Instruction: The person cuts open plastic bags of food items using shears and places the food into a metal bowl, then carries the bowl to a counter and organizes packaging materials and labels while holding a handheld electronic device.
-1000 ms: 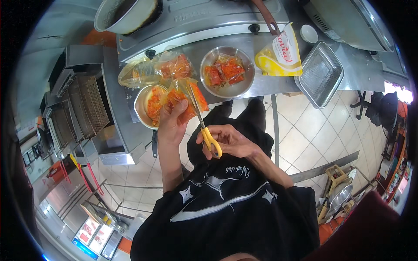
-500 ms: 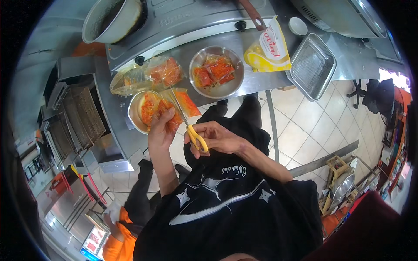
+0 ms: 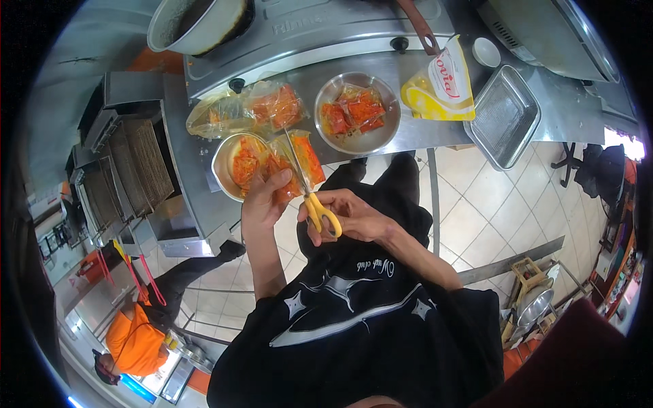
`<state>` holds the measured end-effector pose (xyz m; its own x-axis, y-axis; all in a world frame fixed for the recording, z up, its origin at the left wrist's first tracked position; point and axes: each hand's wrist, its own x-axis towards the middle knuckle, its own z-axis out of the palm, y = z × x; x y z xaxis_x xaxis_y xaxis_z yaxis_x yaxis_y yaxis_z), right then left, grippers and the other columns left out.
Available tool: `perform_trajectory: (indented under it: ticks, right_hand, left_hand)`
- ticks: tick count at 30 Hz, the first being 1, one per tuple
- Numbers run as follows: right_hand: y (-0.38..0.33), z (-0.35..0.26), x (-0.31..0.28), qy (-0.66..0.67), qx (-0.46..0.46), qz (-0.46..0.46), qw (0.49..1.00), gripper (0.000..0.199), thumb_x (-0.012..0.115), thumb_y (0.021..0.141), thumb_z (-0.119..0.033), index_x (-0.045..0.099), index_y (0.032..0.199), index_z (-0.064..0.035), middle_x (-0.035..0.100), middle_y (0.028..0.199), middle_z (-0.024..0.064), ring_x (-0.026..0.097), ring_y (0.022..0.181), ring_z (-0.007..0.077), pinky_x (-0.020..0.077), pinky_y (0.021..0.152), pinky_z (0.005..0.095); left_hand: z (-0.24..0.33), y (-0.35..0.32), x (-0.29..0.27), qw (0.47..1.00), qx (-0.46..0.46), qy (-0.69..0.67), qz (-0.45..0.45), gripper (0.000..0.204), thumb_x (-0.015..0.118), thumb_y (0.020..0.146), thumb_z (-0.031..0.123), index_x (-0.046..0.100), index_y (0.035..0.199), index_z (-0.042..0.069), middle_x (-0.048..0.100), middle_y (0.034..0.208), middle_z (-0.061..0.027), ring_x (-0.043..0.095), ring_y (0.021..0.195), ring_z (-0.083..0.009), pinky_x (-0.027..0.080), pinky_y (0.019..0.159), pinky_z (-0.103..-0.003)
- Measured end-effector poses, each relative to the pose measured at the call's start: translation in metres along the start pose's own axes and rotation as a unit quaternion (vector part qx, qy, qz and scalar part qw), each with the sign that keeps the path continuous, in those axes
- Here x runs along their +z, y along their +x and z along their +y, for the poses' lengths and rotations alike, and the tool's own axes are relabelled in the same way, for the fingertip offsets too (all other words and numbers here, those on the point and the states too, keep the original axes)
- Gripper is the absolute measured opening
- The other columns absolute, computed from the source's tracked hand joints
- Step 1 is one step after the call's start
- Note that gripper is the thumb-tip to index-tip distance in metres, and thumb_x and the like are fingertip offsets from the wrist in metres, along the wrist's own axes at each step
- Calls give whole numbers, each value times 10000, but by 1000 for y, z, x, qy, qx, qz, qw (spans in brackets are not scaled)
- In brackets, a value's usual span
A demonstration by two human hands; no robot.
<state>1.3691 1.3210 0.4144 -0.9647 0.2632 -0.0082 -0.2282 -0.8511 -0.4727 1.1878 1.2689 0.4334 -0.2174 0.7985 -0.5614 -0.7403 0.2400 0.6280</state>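
My left hand [image 3: 265,204] is closed on a clear plastic packet of orange-red shredded food [image 3: 289,190], low over the near rim of a small metal bowl [image 3: 219,168]. Inside that bowl lies loose orange-red food [image 3: 245,162]. My right hand [image 3: 357,219] grips yellow-handled scissors [image 3: 323,216], their blades pointing away across the packet. Whether the blades are parted I cannot tell. A second flat packet [image 3: 310,162] lies just beyond the blades. Behind the bowl, a clear plastic bag [image 3: 216,117] lies beside another orange packet [image 3: 277,105].
A round steel bowl [image 3: 389,139] holds several orange packets on the counter. To its right are a yellow-and-white pouch [image 3: 439,85], a small white bowl [image 3: 486,52] and a mesh-bottomed tray [image 3: 507,115] overhanging the edge. A pot [image 3: 197,30] sits on the stove. A person in orange [image 3: 136,336] is behind at left.
The view has shifted, so the counter things sit farther right. Both hands keep their grip on packet and scissors. The person in orange now shows more fully at lower left.
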Motion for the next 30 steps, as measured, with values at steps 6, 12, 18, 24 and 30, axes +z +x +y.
perform_trajectory:
  ticks: [6,12,18,24,30]
  right_hand:
    - [4,-5,-1,33,28,2,999,357,641,864,-183,540,1132,30,619,745,97,447,571,65,311,508,196]
    - [9,-5,-10,75,21,-4,997,416,660,863,-241,538,1137,47,605,740,96,458,570,76,286,495,200]
    - [1,-18,-8,19,49,1,999,293,570,853,-83,571,1121,35,599,675,58,429,550,46,275,486,190]
    - [1,-28,1,-39,50,-21,998,444,708,819,-210,556,1125,73,605,734,79,591,673,120,453,626,221]
    - [3,-24,8,-50,28,-48,997,421,715,816,-201,563,1110,58,614,734,76,594,678,120,443,616,223]
  left_hand:
    - [0,4,-14,999,-9,44,10,531,652,812,145,406,1252,-21,565,1131,-155,604,1026,-259,539,845,-400]
    - [5,5,-16,998,-62,19,-12,507,688,791,81,441,1224,-11,588,1080,-113,611,989,-222,513,867,-364]
    - [8,6,-24,1000,-7,19,24,490,666,837,101,420,1245,-10,574,1133,-129,593,1039,-220,508,880,-355]
    - [-10,14,-23,989,140,6,42,523,666,856,222,419,1276,33,495,1274,-157,486,1206,-283,404,1013,-450]
    - [-26,42,13,952,95,-107,-271,644,719,772,437,471,1236,65,493,1242,-116,475,1177,-329,344,1041,-508]
